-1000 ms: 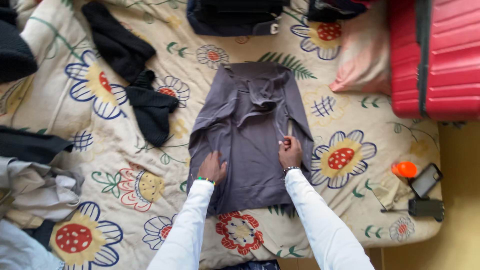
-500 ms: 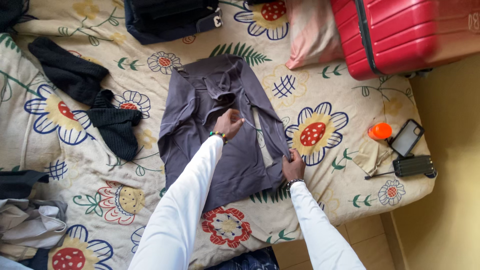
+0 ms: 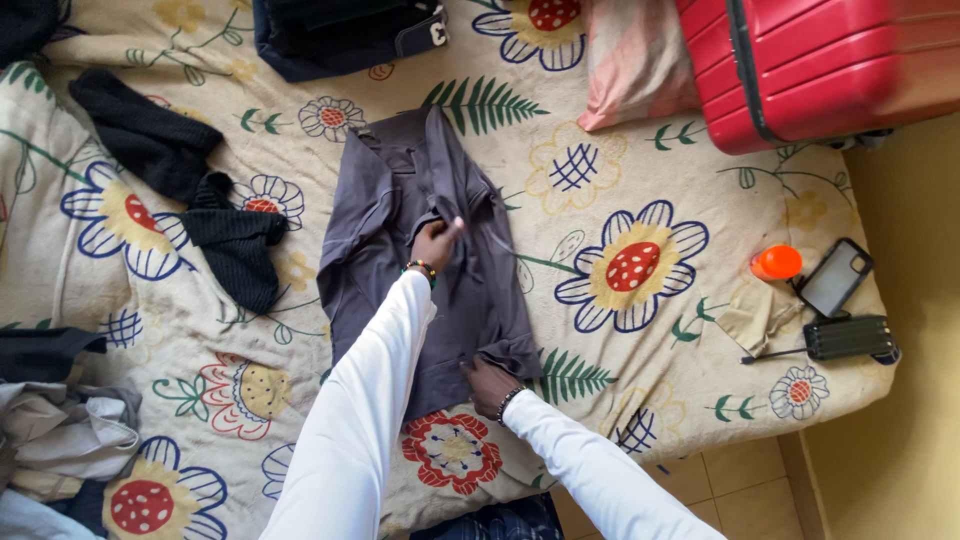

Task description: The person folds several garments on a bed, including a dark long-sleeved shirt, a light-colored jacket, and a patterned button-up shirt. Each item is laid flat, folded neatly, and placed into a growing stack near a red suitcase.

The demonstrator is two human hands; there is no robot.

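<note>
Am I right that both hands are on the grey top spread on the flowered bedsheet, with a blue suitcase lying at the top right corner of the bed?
Not quite: the suitcase is red, not blue, as the head view shows. The rest holds: the left hand and right hand are both on the grey top, which lies on the flowered bedsheet.

A red suitcase [image 3: 840,65] is lying on the flowery bedsheet [image 3: 640,300] next to a pink pillow [image 3: 635,65], while black clothes [image 3: 175,170] are sitting on the left and an orange cap [image 3: 778,262], a phone [image 3: 835,278] and a black case [image 3: 848,337] are resting near the bed's edge.
</note>
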